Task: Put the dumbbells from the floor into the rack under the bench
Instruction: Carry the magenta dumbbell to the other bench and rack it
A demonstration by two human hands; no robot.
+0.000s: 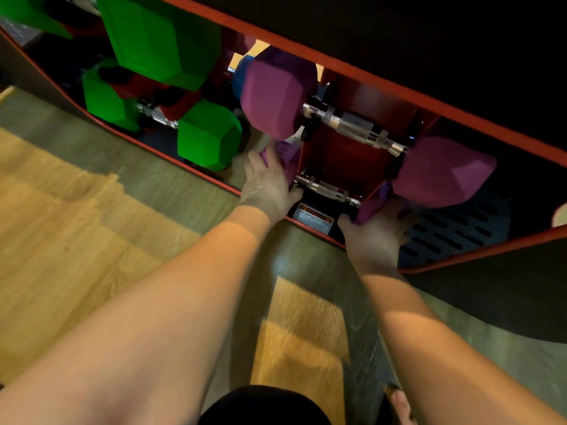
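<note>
while both hands (270, 187) (376, 237) grip the lower purple dumbbell (326, 187), upper purple dumbbell (356, 125) overhead (green dumbbells (208, 138) leftward)

We see two purple dumbbells in the red rack (346, 154): the upper dumbbell (356, 125) lies slanted, and the lower dumbbell (326, 188) sits just beneath it.

Both forearms are bare with no sleeves, watch or rings showing on the left hand (266, 188) or right hand (375, 240), and dark clothing (264, 404) shows nearest the camera.
</note>
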